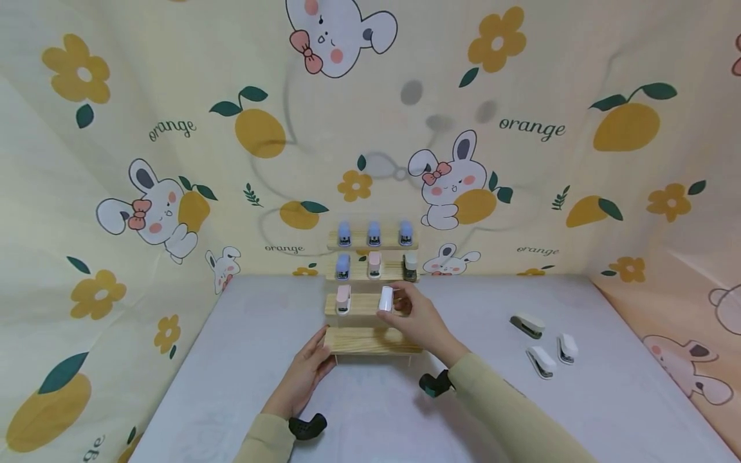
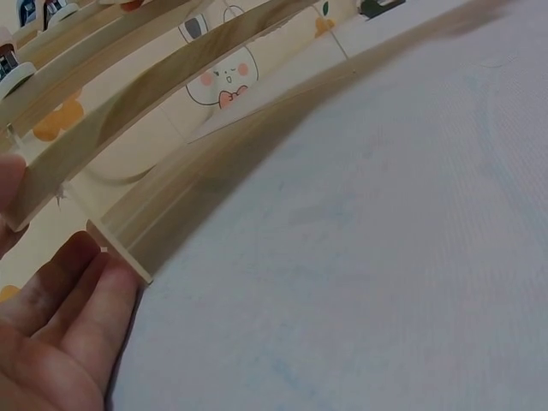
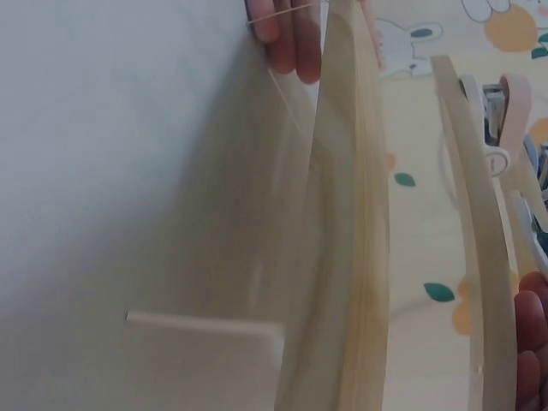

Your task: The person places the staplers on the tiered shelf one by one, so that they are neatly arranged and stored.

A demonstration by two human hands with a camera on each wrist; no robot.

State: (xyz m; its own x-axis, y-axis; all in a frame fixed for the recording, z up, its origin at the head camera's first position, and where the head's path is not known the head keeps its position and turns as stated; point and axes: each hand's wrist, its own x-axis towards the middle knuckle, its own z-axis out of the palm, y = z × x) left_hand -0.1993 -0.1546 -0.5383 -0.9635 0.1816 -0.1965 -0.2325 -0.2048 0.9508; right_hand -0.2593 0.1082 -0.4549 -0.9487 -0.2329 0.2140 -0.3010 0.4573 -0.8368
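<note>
A tiered wooden display stand (image 1: 373,341) has mini staplers on its upper shelves. At the left end of its lowest shelf, my left hand (image 1: 309,363) holds the board's corner; in the left wrist view, the fingers (image 2: 107,317) touch the stand's side support. My right hand (image 1: 419,318) pinches a white stapler (image 1: 386,299) at the second shelf from the bottom, to the right of a pink stapler (image 1: 343,299). Whether the white stapler rests on the board, I cannot tell. The right wrist view shows only part of it, beside the right fingers (image 3: 531,342).
Several blue staplers (image 1: 374,233) occupy the top shelf. Below them stand a blue (image 1: 343,265), a pink (image 1: 374,264) and a grey stapler (image 1: 410,265). Three loose staplers (image 1: 541,361) lie on the white tabletop (image 1: 480,424) to the right. A printed cloth (image 1: 370,116) hangs close behind.
</note>
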